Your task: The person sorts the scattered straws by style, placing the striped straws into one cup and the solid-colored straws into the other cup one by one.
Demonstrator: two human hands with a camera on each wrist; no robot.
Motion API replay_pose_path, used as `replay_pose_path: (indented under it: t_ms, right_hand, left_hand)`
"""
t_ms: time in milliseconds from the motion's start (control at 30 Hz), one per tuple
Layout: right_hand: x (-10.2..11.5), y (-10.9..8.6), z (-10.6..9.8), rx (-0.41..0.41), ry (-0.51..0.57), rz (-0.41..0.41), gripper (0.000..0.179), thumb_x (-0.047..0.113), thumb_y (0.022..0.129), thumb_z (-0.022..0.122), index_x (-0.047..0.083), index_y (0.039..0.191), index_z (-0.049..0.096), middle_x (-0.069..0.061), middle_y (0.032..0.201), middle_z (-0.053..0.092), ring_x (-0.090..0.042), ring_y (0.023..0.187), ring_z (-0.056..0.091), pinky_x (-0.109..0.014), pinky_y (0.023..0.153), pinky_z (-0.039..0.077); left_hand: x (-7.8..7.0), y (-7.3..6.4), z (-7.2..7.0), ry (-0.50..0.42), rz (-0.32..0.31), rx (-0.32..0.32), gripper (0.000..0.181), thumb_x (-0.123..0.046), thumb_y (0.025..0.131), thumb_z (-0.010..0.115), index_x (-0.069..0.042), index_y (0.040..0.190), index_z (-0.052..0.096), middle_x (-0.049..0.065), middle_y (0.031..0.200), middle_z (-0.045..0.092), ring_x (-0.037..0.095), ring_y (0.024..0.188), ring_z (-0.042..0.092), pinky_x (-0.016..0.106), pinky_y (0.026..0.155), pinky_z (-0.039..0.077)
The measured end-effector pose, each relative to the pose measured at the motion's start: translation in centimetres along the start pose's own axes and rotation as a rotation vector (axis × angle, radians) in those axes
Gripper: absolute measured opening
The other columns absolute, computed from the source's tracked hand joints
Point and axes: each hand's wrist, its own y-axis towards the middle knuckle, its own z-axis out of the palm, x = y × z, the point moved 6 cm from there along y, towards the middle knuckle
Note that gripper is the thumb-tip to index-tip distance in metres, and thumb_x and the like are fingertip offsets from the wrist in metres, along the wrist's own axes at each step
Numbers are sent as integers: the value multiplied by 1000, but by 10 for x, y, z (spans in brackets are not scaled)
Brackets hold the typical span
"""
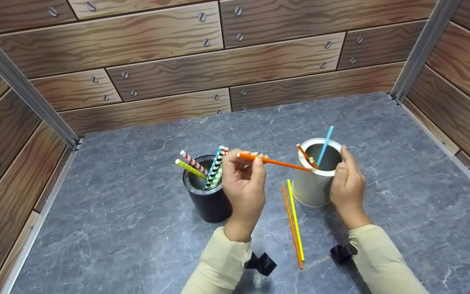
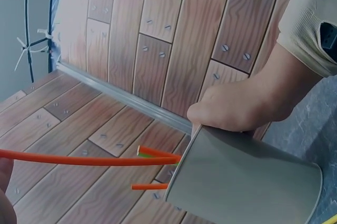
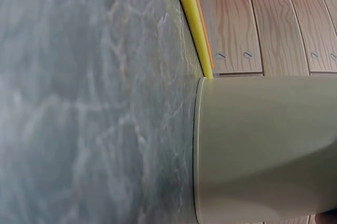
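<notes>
My left hand (image 1: 245, 179) pinches an orange straw (image 1: 286, 164) near one end between thumb and fingers. The straw's far end reaches the rim of a pale grey can (image 1: 312, 188), which stands upright. Around the can's right side, my right hand (image 1: 347, 185) holds it with the thumb in front, close to the rim. A blue straw (image 1: 325, 145) and another orange straw (image 1: 302, 152) stick out of the can, with a green tip low beside them. In the left wrist view, the held orange straw (image 2: 89, 160) runs to the mouth of the can (image 2: 237, 179).
A black cup (image 1: 210, 206) with several patterned straws stands upright at the left, partly behind my left hand. An orange straw (image 1: 292, 228) and a yellow straw (image 1: 296, 222) lie on the grey marbled table (image 1: 116, 212) before the can. Wood-patterned panels (image 1: 169, 49) enclose the table.
</notes>
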Motion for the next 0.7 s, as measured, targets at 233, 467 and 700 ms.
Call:
replay_pose_path:
  t_ms: [233, 467, 700]
  right_hand:
    - [0, 0, 0, -9, 3, -6, 42, 12, 90, 38, -4, 127, 52, -22, 127, 54, -40, 121, 47, -39, 105, 34]
    - [3, 0, 0, -15, 17, -17, 42, 10, 90, 38, -5, 127, 52, -23, 126, 54, -41, 120, 48, -37, 105, 34]
    - [2, 0, 0, -1, -2, 12, 43, 12, 90, 38, -3, 128, 52, -21, 128, 54, -38, 121, 48, -45, 102, 36]
  left_hand:
    - [6, -5, 3, -16, 10, 24, 16, 7, 84, 54, 13, 92, 42, 23, 83, 48, 13, 83, 62, 27, 70, 55]
    - [18, -12, 9, 33, -18, 49, 14, 8, 83, 55, 11, 92, 44, 22, 82, 51, 10, 83, 62, 26, 68, 55]
    - [30, -18, 15, 85, -71, 69, 16, 16, 80, 54, 8, 91, 46, 22, 81, 54, 8, 78, 59, 24, 67, 53]
